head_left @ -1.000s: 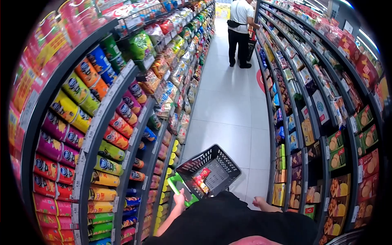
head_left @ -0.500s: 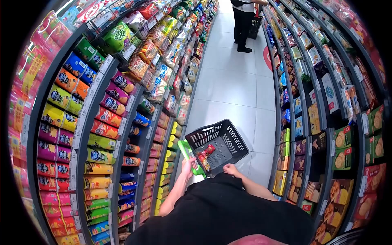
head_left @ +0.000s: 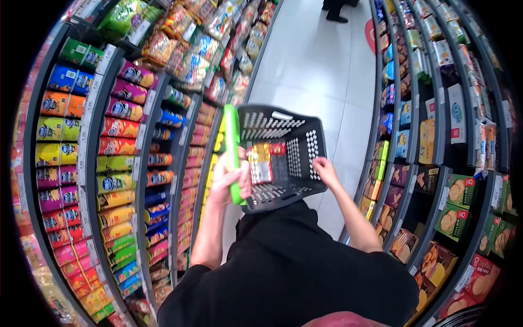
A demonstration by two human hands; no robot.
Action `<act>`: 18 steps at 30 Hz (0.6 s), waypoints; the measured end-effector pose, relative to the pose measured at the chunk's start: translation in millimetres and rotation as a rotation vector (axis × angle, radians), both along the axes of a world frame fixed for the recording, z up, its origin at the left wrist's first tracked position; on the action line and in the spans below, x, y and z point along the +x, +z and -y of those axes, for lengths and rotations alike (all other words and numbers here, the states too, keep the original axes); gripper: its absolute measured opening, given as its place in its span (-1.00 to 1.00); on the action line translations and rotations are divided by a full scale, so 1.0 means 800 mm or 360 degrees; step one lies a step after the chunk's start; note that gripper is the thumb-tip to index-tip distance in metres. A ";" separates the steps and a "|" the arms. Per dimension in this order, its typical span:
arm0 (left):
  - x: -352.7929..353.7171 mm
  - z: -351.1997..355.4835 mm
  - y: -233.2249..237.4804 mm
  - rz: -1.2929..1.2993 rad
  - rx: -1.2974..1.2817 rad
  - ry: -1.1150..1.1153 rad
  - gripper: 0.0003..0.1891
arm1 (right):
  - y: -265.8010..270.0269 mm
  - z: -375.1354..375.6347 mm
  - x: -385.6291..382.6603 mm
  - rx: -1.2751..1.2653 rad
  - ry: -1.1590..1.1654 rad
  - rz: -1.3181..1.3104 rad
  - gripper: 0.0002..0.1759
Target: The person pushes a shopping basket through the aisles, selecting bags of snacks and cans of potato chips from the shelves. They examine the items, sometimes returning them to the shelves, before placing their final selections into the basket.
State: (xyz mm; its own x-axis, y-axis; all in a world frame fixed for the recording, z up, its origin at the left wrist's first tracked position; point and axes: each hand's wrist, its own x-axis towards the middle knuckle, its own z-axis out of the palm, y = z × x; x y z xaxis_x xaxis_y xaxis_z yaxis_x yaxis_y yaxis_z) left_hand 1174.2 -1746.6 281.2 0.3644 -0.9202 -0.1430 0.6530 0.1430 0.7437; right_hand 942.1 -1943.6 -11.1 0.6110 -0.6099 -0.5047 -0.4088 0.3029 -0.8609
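Observation:
My left hand (head_left: 231,180) is wrapped round the green handle (head_left: 232,147) of a black shopping basket (head_left: 259,204). The basket is tipped so that its inside faces me. A red and gold snack packet (head_left: 261,163) lies in it near the handle side, with a smaller red packet (head_left: 277,149) beside it. At the right rim of the basket is my right hand (head_left: 326,173), its fingers curled together and nothing showing in them.
Shelves of canned crisps (head_left: 121,145) and bagged snacks (head_left: 196,65) line the left side. Boxed biscuits (head_left: 453,219) fill the right shelves. A pale tiled floor (head_left: 305,71) runs between. Farther up the aisle stands a person in dark trousers (head_left: 334,8).
The basket has come up closer to me and tilted, its handle now upright. Both hands have risen with it. The packets have shifted inside, and the view has moved.

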 end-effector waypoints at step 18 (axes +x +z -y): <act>-0.024 -0.051 0.280 -0.0273 -0.0802 -0.0373 -0.59 | -0.243 -0.127 0.222 0.0583 0.0301 0.0143 -0.26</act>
State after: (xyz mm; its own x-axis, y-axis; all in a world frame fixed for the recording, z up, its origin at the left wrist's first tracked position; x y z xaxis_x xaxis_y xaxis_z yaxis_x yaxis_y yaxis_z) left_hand 1155.1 -1705.6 505.4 0.1530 -0.9433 0.2946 0.8149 0.2891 0.5023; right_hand 1120.0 -1842.0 -205.5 0.7465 -0.2726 -0.6070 -0.4150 0.5224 -0.7449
